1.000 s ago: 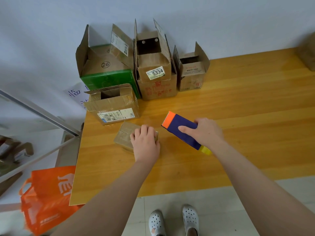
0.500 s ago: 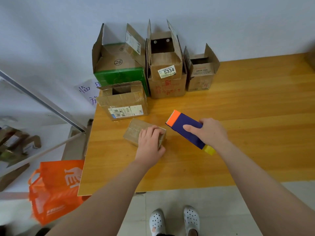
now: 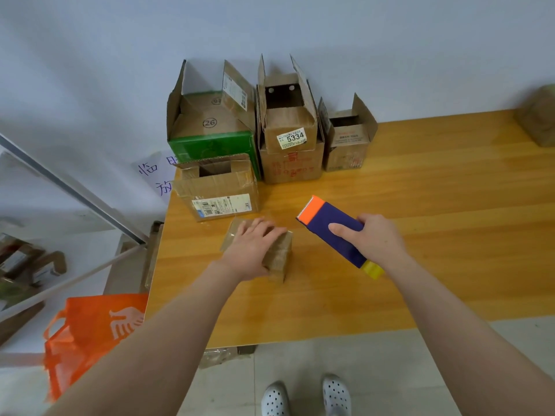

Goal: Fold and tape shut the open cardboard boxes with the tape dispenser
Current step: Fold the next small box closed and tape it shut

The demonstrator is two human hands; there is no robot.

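The left hand (image 3: 252,250) lays its fingers (image 3: 265,228) flat on the box (image 3: 280,258) beneath them, seemingly pinning its flaps to the table (image 3: 435,190), while the right hand (image 3: 380,241) just beside grips the dispenser (image 3: 333,229), its blade end aimed boxward, likely to tape.

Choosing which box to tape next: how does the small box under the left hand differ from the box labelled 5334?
The small box is low with its top folded flat; the 5334 box is taller, its flaps standing open. The left hand rests on the small box; no hand touches the 5334 box by the wall. Both are brown cardboard.
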